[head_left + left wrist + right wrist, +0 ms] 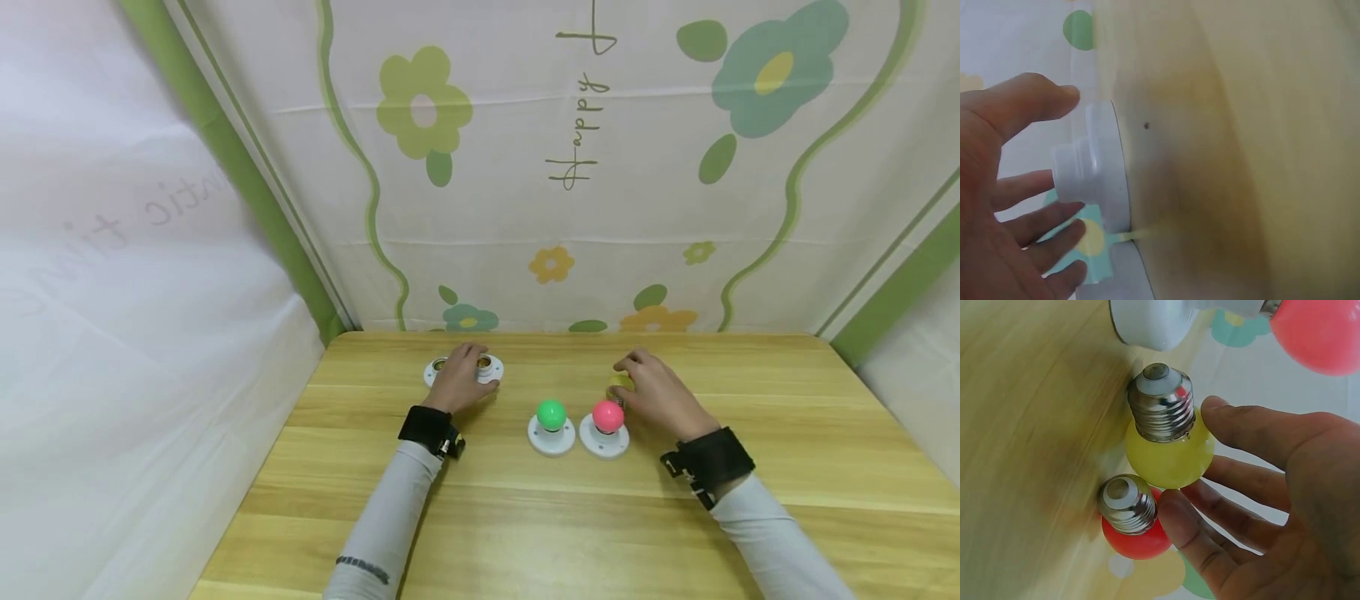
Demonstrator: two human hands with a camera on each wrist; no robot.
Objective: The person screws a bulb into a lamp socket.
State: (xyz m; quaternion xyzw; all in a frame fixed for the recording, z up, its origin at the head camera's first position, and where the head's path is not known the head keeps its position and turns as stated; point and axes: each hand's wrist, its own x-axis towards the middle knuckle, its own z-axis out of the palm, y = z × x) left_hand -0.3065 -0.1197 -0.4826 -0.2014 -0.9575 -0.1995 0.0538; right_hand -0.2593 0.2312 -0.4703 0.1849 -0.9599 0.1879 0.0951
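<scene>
Seen from the head, a wooden table meets a printed white cloth along its far edge. Near that edge, towards the far left corner, two white lamp holders sit side by side, the brass-coloured insides of their sockets showing. The left hand reaches over them. Nearer the table's middle stand two filled holders: one has a green bulb in its socket, the other, just right of it, a pink bulb. Just beyond the pink one, the right hand is at a yellow bulb.

From the left wrist, thumb and fingers are spread wide around one holder's raised collar, the thumb clear of it; whether the fingers touch it cannot be told.

From the right wrist, thumb and fingers hold the yellow bulb by its globe, metal screw base exposed. A red bulb lies just beside it, base bare too.
</scene>
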